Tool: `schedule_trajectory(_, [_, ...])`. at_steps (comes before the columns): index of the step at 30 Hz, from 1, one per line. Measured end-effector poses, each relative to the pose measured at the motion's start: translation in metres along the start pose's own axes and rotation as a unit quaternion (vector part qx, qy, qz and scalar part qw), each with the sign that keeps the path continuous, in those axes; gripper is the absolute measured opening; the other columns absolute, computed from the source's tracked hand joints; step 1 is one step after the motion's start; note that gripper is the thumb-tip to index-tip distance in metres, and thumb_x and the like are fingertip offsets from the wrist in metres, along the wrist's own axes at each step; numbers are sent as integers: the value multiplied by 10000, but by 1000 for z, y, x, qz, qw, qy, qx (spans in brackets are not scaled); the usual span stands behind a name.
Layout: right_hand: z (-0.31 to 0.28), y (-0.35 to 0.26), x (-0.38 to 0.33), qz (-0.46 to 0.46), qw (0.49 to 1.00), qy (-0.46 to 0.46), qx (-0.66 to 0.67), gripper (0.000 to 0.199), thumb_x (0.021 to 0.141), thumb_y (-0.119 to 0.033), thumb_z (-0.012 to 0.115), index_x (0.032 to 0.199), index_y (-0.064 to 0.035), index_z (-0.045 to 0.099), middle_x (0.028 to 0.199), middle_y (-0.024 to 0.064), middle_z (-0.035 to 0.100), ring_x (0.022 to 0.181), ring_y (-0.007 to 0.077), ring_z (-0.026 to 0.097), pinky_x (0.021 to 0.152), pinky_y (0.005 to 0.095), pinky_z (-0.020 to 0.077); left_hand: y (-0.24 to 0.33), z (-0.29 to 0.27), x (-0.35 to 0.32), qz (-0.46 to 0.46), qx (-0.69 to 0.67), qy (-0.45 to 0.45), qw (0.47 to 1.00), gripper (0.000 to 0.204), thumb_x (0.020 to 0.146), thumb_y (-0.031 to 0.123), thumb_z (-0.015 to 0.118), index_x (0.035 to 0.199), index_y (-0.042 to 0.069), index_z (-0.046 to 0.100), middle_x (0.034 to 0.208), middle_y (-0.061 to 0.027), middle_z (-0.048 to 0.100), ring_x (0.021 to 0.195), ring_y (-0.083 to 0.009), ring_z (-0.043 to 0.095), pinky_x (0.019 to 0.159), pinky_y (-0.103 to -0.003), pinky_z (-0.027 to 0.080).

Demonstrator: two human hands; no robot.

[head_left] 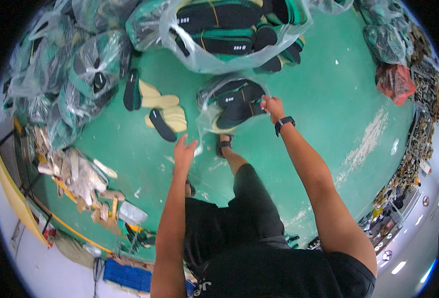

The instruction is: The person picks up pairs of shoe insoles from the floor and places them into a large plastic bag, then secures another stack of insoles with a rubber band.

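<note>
A clear plastic bag (208, 112) holding bundles of black insoles (235, 105) stands on the green floor in front of my feet. Its right rim is pinched in the fingers of my right hand (273, 107), which wears a black watch. On the other side, my left hand (183, 153) grips a drawn-out strip of the same bag near my foot. Just beyond my left hand lie loose insoles: a black one (162, 125), beige ones (175, 118) and a black-and-green stack (132, 90).
Beyond stands a larger open plastic bag (199, 63) full of banded insoles. Stuffed clear bags (92, 64) crowd the far left. Shoe parts and scraps (78, 171) lie at left. A red bag (395, 83) and shelves of shoe-like items (413, 144) line the right.
</note>
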State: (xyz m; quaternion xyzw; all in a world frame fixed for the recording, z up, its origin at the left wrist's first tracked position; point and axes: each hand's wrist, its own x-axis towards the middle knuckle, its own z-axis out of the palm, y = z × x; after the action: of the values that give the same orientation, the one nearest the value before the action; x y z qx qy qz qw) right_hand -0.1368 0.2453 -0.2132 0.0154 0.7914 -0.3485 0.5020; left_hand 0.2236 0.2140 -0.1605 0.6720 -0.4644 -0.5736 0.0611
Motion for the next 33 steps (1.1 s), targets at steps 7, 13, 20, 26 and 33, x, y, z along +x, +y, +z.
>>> schedule_trajectory(7, [6, -24, 29, -9, 987, 70, -145, 382, 713, -269, 672, 786, 99, 597, 759, 164, 625, 640, 237, 567, 588, 362, 438, -11, -44, 20, 69, -99, -70, 990, 496, 818, 94, 580, 1283, 7, 430, 1005, -107, 609, 898, -159, 548, 834, -299, 414])
schedule_trajectory(13, [53, -34, -25, -297, 843, 323, -312, 424, 779, -295, 602, 1062, 18, 560, 1001, 214, 579, 902, 304, 549, 804, 403, 415, -70, -109, 102, 110, -40, -12, 993, 447, 879, 160, 523, 1287, 13, 417, 1163, -177, 543, 1050, -262, 525, 901, -338, 397])
schedule_trajectory(20, [289, 124, -140, -240, 951, -33, -191, 274, 738, -99, 603, 999, -30, 557, 988, 164, 552, 924, 321, 522, 808, 377, 432, -255, -245, 215, 154, 183, -62, 969, 268, 879, 205, 510, 1025, -9, 576, 992, -121, 620, 915, -217, 590, 817, -312, 460])
schedule_trajectory(26, [414, 259, -30, -315, 902, -2, -296, 309, 689, -41, 577, 990, 1, 525, 986, 203, 536, 964, 372, 494, 830, 426, 424, -302, -181, 237, -128, 76, -219, 964, 295, 782, 231, 635, 971, 4, 622, 973, -122, 635, 904, -191, 592, 793, -305, 449])
schedule_trajectory(33, [472, 263, 111, -464, 762, -50, -450, 464, 761, -268, 606, 1116, 5, 486, 1075, 176, 516, 1040, 329, 458, 896, 419, 347, -380, -62, 286, -93, -119, -11, 988, 477, 859, 308, 603, 1128, -47, 432, 1074, -121, 538, 940, -192, 522, 814, -305, 423])
